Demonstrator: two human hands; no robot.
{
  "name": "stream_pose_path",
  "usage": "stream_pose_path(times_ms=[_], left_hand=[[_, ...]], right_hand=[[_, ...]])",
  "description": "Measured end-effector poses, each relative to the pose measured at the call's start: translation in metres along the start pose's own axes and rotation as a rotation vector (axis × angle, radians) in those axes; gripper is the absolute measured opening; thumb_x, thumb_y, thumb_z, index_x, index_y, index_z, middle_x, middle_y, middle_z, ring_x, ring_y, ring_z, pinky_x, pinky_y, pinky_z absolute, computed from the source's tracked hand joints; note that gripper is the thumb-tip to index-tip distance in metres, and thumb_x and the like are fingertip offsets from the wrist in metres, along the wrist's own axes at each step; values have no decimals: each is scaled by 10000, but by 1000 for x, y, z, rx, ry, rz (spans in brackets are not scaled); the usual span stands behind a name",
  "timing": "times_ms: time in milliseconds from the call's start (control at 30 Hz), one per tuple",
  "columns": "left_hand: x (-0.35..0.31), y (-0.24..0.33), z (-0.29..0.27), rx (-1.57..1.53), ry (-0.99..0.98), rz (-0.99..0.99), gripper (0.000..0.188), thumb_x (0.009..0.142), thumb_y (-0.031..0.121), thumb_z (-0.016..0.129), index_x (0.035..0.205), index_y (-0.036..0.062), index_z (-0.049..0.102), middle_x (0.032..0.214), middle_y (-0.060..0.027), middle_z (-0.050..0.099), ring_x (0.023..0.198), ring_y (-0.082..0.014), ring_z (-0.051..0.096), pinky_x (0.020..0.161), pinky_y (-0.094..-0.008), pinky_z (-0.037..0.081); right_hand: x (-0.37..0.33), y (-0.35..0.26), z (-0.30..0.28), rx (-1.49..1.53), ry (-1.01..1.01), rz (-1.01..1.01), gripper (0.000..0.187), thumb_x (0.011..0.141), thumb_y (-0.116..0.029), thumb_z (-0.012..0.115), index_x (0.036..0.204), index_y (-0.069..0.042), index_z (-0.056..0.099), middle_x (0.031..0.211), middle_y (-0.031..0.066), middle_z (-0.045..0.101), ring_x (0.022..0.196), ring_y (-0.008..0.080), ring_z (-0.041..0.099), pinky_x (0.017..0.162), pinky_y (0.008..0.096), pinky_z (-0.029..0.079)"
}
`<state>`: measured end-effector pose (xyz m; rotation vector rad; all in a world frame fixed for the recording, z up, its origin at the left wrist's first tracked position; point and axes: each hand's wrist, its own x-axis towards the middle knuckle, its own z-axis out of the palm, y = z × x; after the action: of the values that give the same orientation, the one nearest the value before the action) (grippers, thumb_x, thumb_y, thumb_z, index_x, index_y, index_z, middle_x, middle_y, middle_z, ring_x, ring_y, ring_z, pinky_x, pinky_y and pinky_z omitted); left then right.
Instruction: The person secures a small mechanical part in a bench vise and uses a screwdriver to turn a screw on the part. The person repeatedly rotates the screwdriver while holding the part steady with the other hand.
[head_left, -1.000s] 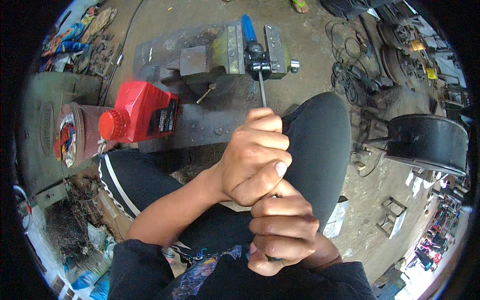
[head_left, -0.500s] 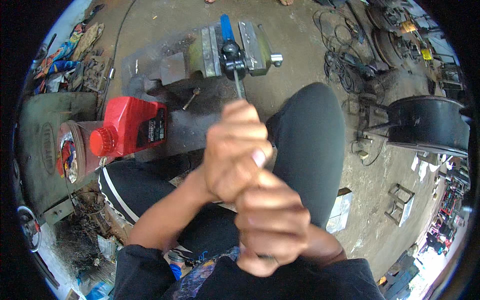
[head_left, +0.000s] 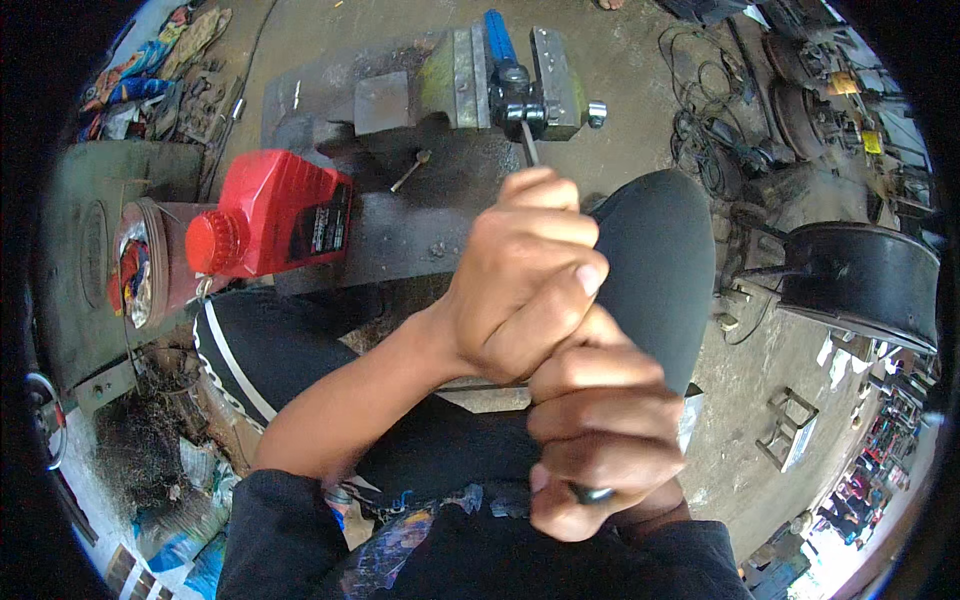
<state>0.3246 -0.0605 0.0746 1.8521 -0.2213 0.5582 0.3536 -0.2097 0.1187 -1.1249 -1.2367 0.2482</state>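
While the grey concrete workshop floor (head_left: 640, 60) fills the background, the biggest thing close by is the dark steel tabletop (head_left: 400, 240), a worn slab lying ahead of the person's black-clad knees. Bolted on its far side stands the grey-green metal bench vise (head_left: 470, 70), its jaws clamped on a blue-handled part with a black socket head (head_left: 512, 85). Left of the vise, a red plastic oil jug with a red screw cap (head_left: 275, 215) lies on its side, cap pointing toward the person's left.

From the black head a thin steel tool shaft (head_left: 528, 150) runs straight back toward the person, so its long axis lies from the vise to the hands, with the clamped end directly ahead.

Both hands stack along that shaft. The left hand (head_left: 525, 285) is nearer the vise, fingers curled tight into a fist around the shaft. The right hand (head_left: 600, 440) sits just behind and touching it, likewise wrapped fully closed on the handle, whose dark rounded butt end (head_left: 590, 493) peeks out below the little finger.
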Motion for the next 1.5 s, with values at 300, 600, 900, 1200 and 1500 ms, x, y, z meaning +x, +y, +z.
stream_pose_path(times_ms=[300,600,900,1200,1500], left_hand=[[-2,0,-3,21,-57,11,325,831,236,493,553,68,473,584,-93,398,627,-282,414,739,-418,359],[-5,-1,1,41,-18,48,326,819,261,494,551,77,472,575,-89,368,619,-282,405,722,-419,363],[-2,4,1,28,-30,30,283,769,243,536,537,89,488,588,-65,381,631,-267,409,718,-411,356],[-11,22,5,-44,-39,10,248,762,222,568,563,75,542,597,-39,366,617,-231,397,707,-392,349],[2,-2,-4,85,-73,47,311,826,255,520,559,96,497,589,-65,382,629,-276,425,717,-410,362]], right_hand=[[-3,-1,5,-16,40,-2,153,634,-93,688,635,-60,539,624,40,575,547,227,560,597,436,442],[-8,5,5,-13,4,-61,169,617,-99,686,591,-57,524,603,40,565,511,210,535,530,385,419],[-10,4,1,9,11,-53,177,653,-86,696,586,-69,534,601,47,580,532,198,579,532,355,451],[-8,-8,7,76,-7,-79,215,617,-142,673,601,-93,465,643,34,511,560,176,519,526,320,398],[-10,11,3,31,68,-67,167,713,-81,708,623,-75,567,603,39,598,515,195,582,499,304,457]])
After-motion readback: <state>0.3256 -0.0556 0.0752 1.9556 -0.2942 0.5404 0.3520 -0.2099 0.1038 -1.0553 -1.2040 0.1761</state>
